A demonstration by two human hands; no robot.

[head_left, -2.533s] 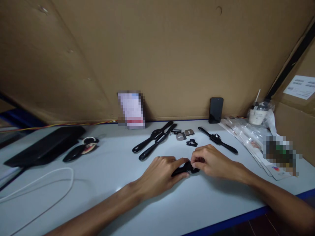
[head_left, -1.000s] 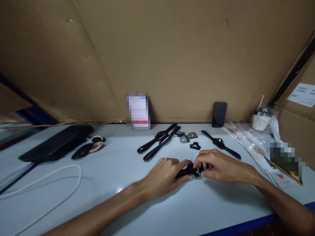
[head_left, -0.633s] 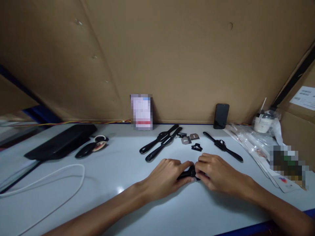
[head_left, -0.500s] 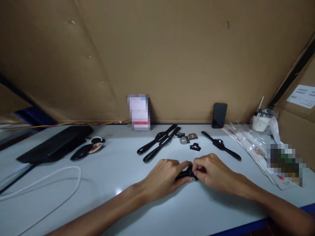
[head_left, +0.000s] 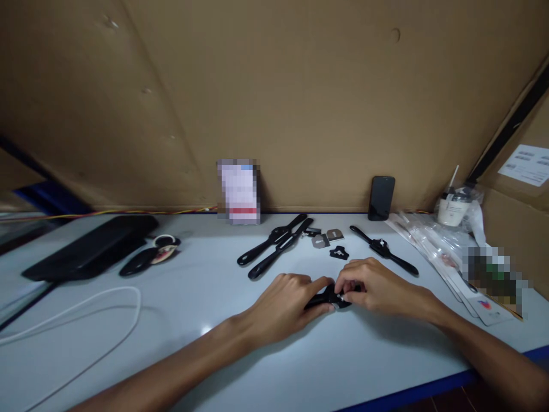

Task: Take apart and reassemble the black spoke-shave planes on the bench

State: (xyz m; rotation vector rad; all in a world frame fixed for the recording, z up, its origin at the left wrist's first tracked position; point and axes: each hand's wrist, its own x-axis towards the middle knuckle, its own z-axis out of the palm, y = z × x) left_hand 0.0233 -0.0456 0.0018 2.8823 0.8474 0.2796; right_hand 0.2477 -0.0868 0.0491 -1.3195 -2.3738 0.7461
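My left hand (head_left: 295, 297) is wrapped round a handle of a black spokeshave (head_left: 328, 294), holding it low against the table. Over the middle of that tool, my right hand (head_left: 373, 286) pinches with thumb and fingertips at a small silver screw (head_left: 341, 296), largely covered by the fingers. Beyond my hands lie two black spokeshave bodies (head_left: 278, 243) side by side. Next to them are flat grey blades (head_left: 319, 241) and a small black cap plate (head_left: 339, 253). Another spokeshave (head_left: 381, 247), with a silver knob at its centre, rests to the right.
A black case (head_left: 92, 246), a key fob with a ring (head_left: 141, 262) and a white cable (head_left: 137, 309) occupy the left side. Two phones, one a dark phone (head_left: 381, 198), lean on the cardboard wall (head_left: 300, 103). Plastic packets (head_left: 441, 269) and a bagged cup (head_left: 454, 209) are at right.
My right hand has shifted slightly up and right, its fingers turning at the spokeshave's middle, so more of the metal shows. My left hand keeps its hold. The view has tilted a little.
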